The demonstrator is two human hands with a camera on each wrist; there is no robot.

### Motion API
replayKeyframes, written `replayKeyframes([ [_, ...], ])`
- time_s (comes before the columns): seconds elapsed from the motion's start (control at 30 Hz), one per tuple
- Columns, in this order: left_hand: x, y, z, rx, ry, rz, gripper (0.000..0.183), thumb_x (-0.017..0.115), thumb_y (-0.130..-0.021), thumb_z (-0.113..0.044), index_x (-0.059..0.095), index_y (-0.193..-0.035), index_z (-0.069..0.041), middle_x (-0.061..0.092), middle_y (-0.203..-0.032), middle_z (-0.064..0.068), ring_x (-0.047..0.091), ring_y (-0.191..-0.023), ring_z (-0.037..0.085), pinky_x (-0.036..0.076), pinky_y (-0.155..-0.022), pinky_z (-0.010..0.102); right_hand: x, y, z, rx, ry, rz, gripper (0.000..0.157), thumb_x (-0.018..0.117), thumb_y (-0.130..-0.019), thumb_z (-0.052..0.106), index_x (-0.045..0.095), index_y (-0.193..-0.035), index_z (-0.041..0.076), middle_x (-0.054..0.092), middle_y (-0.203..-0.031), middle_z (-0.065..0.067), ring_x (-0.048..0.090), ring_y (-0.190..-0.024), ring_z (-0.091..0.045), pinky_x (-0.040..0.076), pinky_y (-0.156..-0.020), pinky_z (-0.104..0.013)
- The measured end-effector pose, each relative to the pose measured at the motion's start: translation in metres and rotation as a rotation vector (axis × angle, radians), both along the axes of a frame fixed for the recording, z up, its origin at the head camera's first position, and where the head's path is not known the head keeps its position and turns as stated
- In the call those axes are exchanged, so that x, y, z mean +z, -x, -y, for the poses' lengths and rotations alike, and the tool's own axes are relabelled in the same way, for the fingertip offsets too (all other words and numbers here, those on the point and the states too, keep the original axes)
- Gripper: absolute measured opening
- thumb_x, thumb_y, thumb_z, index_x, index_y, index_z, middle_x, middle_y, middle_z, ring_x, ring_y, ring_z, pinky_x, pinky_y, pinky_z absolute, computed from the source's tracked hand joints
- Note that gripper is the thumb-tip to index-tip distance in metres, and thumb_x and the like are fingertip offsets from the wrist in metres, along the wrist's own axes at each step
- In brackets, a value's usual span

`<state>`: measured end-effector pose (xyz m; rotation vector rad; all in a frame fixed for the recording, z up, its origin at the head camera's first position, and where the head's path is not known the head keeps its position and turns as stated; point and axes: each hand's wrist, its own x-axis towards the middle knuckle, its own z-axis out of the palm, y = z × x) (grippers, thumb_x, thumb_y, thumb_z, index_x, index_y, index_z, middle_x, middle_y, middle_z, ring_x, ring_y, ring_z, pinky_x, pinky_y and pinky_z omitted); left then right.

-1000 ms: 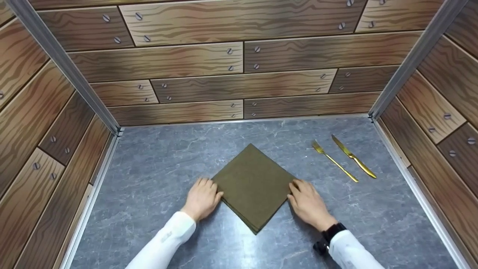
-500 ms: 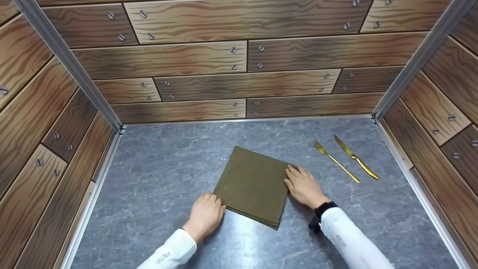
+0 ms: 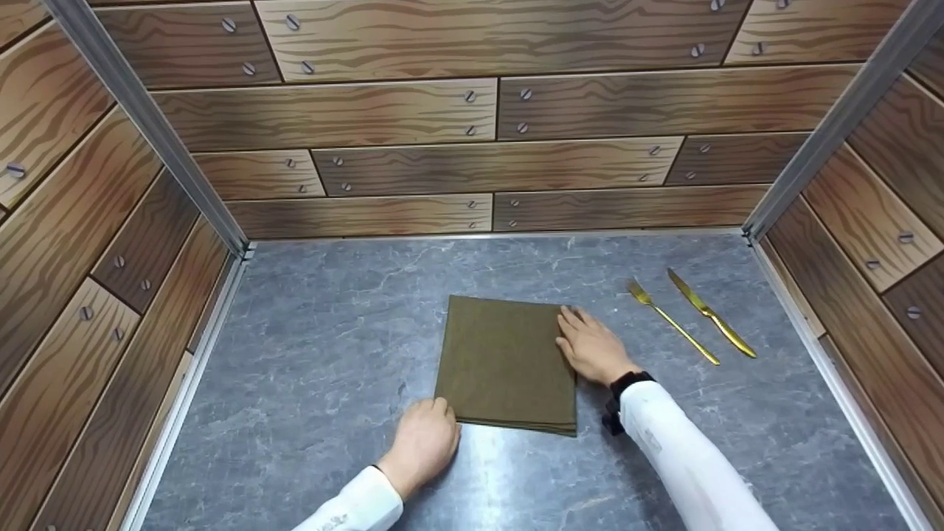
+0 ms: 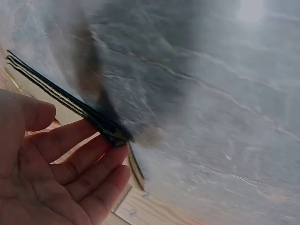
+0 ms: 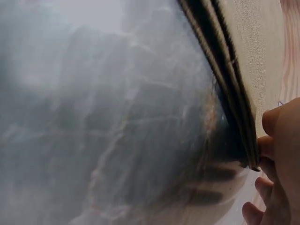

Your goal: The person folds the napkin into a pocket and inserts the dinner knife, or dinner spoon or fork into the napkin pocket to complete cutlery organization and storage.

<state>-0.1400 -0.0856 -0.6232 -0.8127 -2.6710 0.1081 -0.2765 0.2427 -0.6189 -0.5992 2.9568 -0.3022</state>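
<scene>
A folded olive-brown cloth napkin (image 3: 505,361) lies flat as a near square in the middle of the grey marbled tabletop (image 3: 332,324). My left hand (image 3: 422,442) touches its near left corner. In the left wrist view, slightly bent fingers (image 4: 77,164) meet the corner of the layered napkin (image 4: 61,91), with the thumb held apart from them. My right hand (image 3: 594,346) rests at the far right corner, fingers extended along the edge. The right wrist view shows the stacked layers of the napkin (image 5: 229,70) beside my right hand (image 5: 281,159).
A gold fork (image 3: 675,322) and a gold knife (image 3: 712,313) lie slanted to the right of the right hand. Wood-patterned panels (image 3: 413,110) wall in the back and both sides. A black band (image 3: 627,387) circles the right wrist.
The napkin has turned clockwise from a diamond to a near square. My left hand moved toward the near side; my right hand moved away, up its right edge.
</scene>
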Motion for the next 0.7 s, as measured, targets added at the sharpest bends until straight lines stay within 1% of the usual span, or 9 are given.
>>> replayKeyframes([
  [0.13,-0.0010,0.0003,-0.0038,-0.023,-0.004,-0.048,0.028,0.075,-0.089,-0.029,0.071,-0.071,-0.009,0.053,-0.074,0.003,0.056,-0.065,0.021,0.049,-0.058,0.035,0.0004,0.0032,0.0008,0.005,-0.023,-0.001,0.054,0.047,-0.109,0.028,0.043,-0.152,-0.005,0.034,-0.162,-0.020,0.029,-0.149,-0.043,0.025,-0.120,-0.058],
  [0.27,-0.0027,0.0012,-0.0041,-0.031,-0.050,-0.069,0.027,0.077,-0.087,-0.028,0.070,-0.068,-0.010,0.053,-0.073,0.004,0.055,-0.060,0.021,0.048,-0.054,0.035,0.0029,0.0042,0.0007,0.012,-0.045,-0.002,0.054,0.047,-0.109,0.029,0.045,-0.152,-0.004,0.035,-0.162,-0.019,0.031,-0.148,-0.042,0.026,-0.119,-0.059],
  [0.4,-0.0043,0.0014,-0.0020,-0.031,-0.104,-0.084,0.025,0.079,-0.085,-0.023,0.068,-0.068,-0.009,0.053,-0.073,0.004,0.055,-0.057,0.021,0.048,-0.052,0.035,0.0036,0.0058,0.0002,0.013,-0.049,0.006,0.053,0.046,-0.109,0.029,0.045,-0.152,-0.003,0.036,-0.161,-0.019,0.031,-0.148,-0.043,0.026,-0.118,-0.060],
  [0.57,-0.0072,0.0022,0.0003,-0.032,-0.136,-0.101,0.022,0.077,-0.082,-0.013,0.062,-0.066,-0.011,0.052,-0.072,0.004,0.054,-0.053,0.020,0.047,-0.047,0.034,0.0015,0.0068,-0.0009,0.006,-0.038,0.027,0.054,0.045,-0.110,0.030,0.043,-0.153,-0.002,0.034,-0.162,-0.018,0.030,-0.148,-0.044,0.024,-0.119,-0.060],
  [0.7,-0.0060,0.0024,0.0012,-0.029,-0.149,-0.084,0.018,0.073,-0.081,-0.008,0.061,-0.068,-0.010,0.052,-0.072,0.004,0.054,-0.053,0.021,0.048,-0.045,0.034,0.0006,0.0058,-0.0014,0.009,-0.024,0.023,0.053,0.045,-0.110,0.029,0.044,-0.152,-0.003,0.034,-0.162,-0.019,0.030,-0.148,-0.045,0.024,-0.119,-0.061],
])
